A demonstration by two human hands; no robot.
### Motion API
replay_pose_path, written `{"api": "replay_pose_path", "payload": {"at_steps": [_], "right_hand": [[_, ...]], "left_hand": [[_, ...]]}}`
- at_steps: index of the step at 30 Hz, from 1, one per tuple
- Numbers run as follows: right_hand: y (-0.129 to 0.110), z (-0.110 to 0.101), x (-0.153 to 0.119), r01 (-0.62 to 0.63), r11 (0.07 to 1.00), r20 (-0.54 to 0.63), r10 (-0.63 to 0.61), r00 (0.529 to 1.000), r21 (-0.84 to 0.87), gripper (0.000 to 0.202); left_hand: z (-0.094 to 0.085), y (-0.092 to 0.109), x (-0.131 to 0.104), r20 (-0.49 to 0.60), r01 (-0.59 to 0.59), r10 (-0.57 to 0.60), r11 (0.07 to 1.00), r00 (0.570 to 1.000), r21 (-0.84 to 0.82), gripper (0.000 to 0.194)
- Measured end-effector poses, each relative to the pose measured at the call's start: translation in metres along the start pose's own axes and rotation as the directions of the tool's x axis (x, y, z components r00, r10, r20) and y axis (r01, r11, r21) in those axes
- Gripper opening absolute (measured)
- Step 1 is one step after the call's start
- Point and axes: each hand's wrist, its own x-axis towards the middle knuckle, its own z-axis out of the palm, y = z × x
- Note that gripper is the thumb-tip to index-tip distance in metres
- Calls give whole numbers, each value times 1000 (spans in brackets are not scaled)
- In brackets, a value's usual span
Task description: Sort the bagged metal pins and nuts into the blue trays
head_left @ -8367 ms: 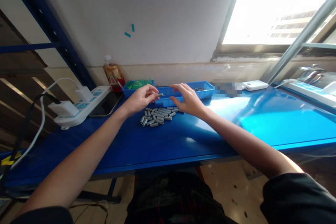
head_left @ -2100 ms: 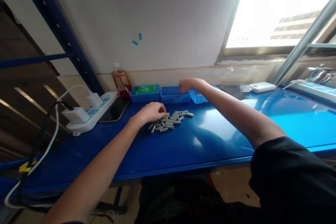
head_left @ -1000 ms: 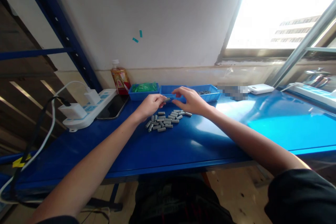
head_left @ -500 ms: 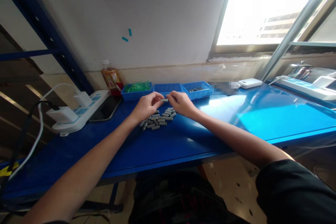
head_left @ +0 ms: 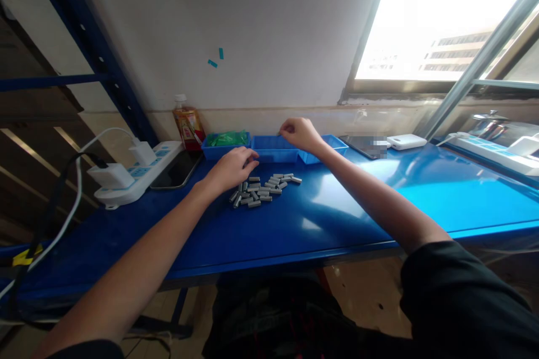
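Beside the heap of short grey metal cylinders, my left hand hovers with thumb and forefinger apart; I see nothing between them. My right hand is above the middle blue bin, its fingertips pinched together over the back part. A tiny grey edge shows at those fingertips, too small to name. The right blue bin is partly covered by my right wrist, which hides most of its inside. Green plastic fills the left blue bin.
On the left lie a black phone and a white power strip with chargers and cables. A drink bottle stands by the wall. Toward the right are a dark flat device, a white box and another power strip.
My right hand has moved away from my left, up over the middle bin. The metal cylinder held between my hands no longer shows at my left fingers. The view has shifted slightly.
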Motion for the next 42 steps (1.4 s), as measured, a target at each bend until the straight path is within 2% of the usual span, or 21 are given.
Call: {"api": "replay_pose_path", "payload": {"at_steps": [2,5,8,12,15,19,22,24,26,28,30,32,35,39,42], "right_hand": [[10,2,21,-41,992,151,59,987,-120,25],[15,11,38,-17,979,367,93,926,-205,29],[13,20,41,-3,986,473,84,877,-170,29],[7,23,36,-24,996,589,73,805,-91,26],[5,24,33,-55,997,611,74,788,-49,32],[2,25,32,-134,991,598,113,794,-11,53],[-5,21,33,-74,992,594,119,796,-99,63],[-10,15,30,-14,988,563,100,820,-155,65],[-11,8,20,31,987,449,44,893,-158,63],[-10,1,1,64,991,246,-35,969,-113,60],[-6,-3,-24,109,993,61,-105,993,-53,52],[-4,-3,-50,176,984,-25,-175,984,7,41],[-7,7,-78,257,962,-12,-257,966,91,28],[-20,32,-87,325,938,13,-329,944,123,19],[-23,47,-85,395,911,-9,-397,918,117,18]], "left_hand": [[-1,-8,-1,-23,-1,2,999,1000,53,28],[4,-15,-2,-26,-9,12,995,1000,99,29],[11,-15,-2,-15,-19,20,993,1000,119,28],[18,-7,6,-75,21,-9,988,997,153,29],[23,-2,13,-91,37,-21,985,996,171,25],[23,-1,15,-65,30,-19,986,998,165,25],[15,-4,10,-13,9,-7,988,1000,157,25],[7,-7,5,64,-7,-3,988,998,154,23],[0,-10,-1,174,-15,-12,988,985,152,20],[-5,-13,-4,268,-8,-34,988,963,154,19],[-5,-15,-6,299,12,-62,986,952,168,17],[-3,-15,-5,284,39,-92,982,954,186,18],[5,-11,-1,266,86,-136,978,954,192,22],[16,-1,3,243,147,-186,974,952,171,21],[19,8,3,220,159,-179,982,959,104,19]]}}
